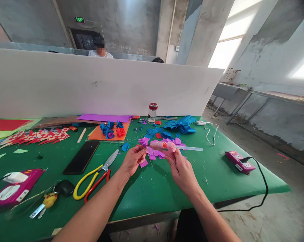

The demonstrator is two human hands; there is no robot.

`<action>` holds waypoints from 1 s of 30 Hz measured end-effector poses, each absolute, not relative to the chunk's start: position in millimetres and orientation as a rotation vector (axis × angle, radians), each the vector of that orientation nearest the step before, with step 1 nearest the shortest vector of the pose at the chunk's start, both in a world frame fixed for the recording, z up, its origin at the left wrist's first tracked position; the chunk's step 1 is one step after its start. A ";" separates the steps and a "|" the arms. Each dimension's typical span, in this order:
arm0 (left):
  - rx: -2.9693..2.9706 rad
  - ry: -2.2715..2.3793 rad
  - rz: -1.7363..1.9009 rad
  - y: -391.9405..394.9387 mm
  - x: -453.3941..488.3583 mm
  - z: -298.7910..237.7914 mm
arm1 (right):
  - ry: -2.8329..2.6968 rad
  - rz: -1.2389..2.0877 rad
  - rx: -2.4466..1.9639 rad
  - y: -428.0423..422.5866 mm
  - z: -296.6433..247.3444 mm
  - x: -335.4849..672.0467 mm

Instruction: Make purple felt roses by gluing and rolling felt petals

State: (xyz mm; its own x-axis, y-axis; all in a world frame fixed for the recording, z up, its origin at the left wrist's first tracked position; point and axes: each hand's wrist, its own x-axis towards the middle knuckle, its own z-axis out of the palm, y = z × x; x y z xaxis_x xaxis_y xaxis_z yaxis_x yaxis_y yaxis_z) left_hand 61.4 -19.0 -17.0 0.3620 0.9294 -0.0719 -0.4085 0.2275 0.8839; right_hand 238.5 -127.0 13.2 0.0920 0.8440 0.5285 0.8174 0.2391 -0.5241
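Observation:
My left hand (134, 158) is closed in a pinch on a purple paper flower (143, 141), near the middle of the table; a thin wire runs down from it. In my right hand (181, 168) is a pink hot glue gun (164, 146), with a clear glue stick (192, 148) poking out of its back. The gun's nozzle points left, close to the flower; whether they touch I cannot tell. Purple paper petals (155, 153) lie under and behind both hands. Finished blue and red paper flowers (120, 131) rest on an orange sheet (97, 134) to the left.
Yellow-and-red-handled scissors (91, 179) and a black phone (81, 158) lie left of my hands. Blue crepe paper (180, 125) and a red-lidded jar (153, 113) stand behind. Power strips (239, 162) sit at both sides. A white partition (103, 87) bounds the far edge.

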 end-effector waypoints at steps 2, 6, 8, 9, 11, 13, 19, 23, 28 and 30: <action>0.909 0.704 1.035 -19.3 61.5 -16.4 | -1.700 0.029 -1.552 -126.8 12.8 238.4; 0.911 0.710 1.030 -19.9 61.6 -15.5 | -1.697 0.012 -1.553 -125.9 12.0 238.3; 0.909 0.716 1.032 -19.8 61.6 -15.6 | -1.698 0.015 -1.551 -125.9 12.2 238.4; 0.908 0.718 1.033 -19.7 61.6 -15.8 | -1.699 0.019 -1.551 -126.0 12.3 238.5; 0.907 0.720 1.032 -19.4 61.7 -16.2 | -1.700 0.023 -1.557 -126.7 12.6 238.8; 0.907 0.722 1.028 -19.3 61.9 -16.2 | -1.699 0.021 -1.558 -127.5 12.7 239.1; 0.921 0.732 1.013 -19.9 62.1 -13.9 | -1.698 0.025 -1.575 -128.0 12.3 239.8; 0.918 0.730 1.017 -20.2 61.9 -13.3 | -1.695 0.027 -1.575 -127.6 11.6 240.0; 0.930 0.728 1.010 -20.2 61.9 -13.8 | -1.661 0.089 -1.549 -128.8 12.1 241.3; 0.929 0.722 1.012 -19.8 62.0 -14.6 | -1.612 0.174 -1.516 -129.2 13.0 242.7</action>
